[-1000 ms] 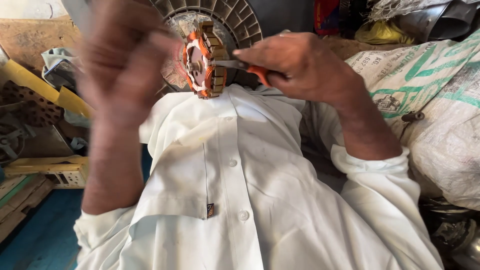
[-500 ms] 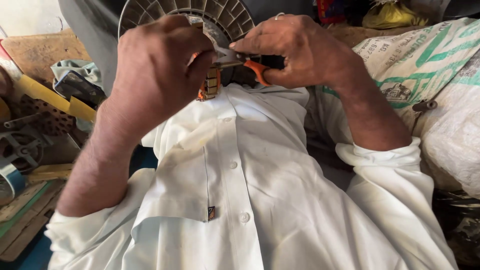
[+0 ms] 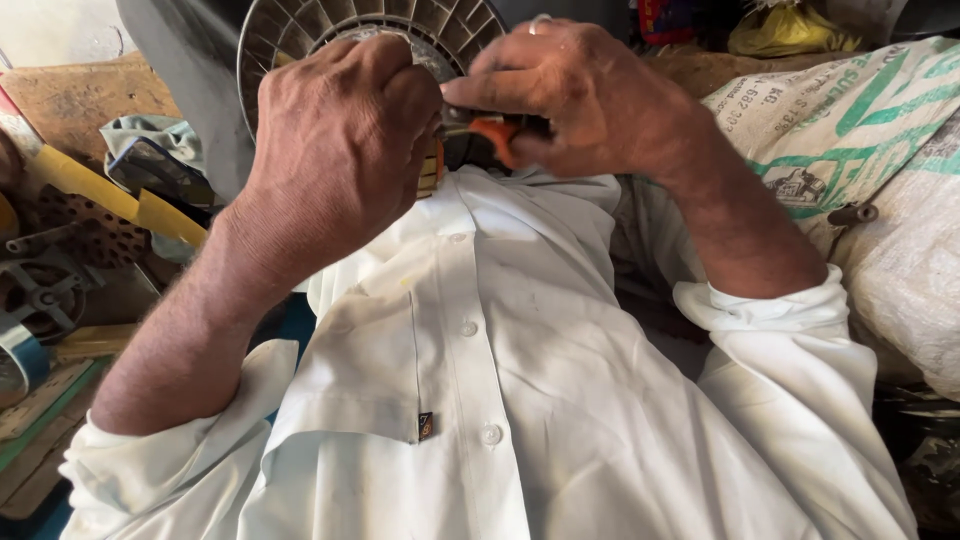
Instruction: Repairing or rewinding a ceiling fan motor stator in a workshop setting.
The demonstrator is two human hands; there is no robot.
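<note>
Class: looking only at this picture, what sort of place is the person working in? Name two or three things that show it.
Probably a small repair workshop, perhaps for fans or motors. A round slotted fan housing stands behind the hands, metal motor parts lie about at the left, and the right hand grips an orange-handled tool.

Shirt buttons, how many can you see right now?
3 buttons: one high on the shirt below the hands, one mid-chest, one lowest. Others may be hidden.

A round grey slotted fan housing stands at the top, beside a printed white woven sack. At left lie a yellow-handled tool, a crumpled pale green cloth, a dark metal wheel and a wooden board.
</note>
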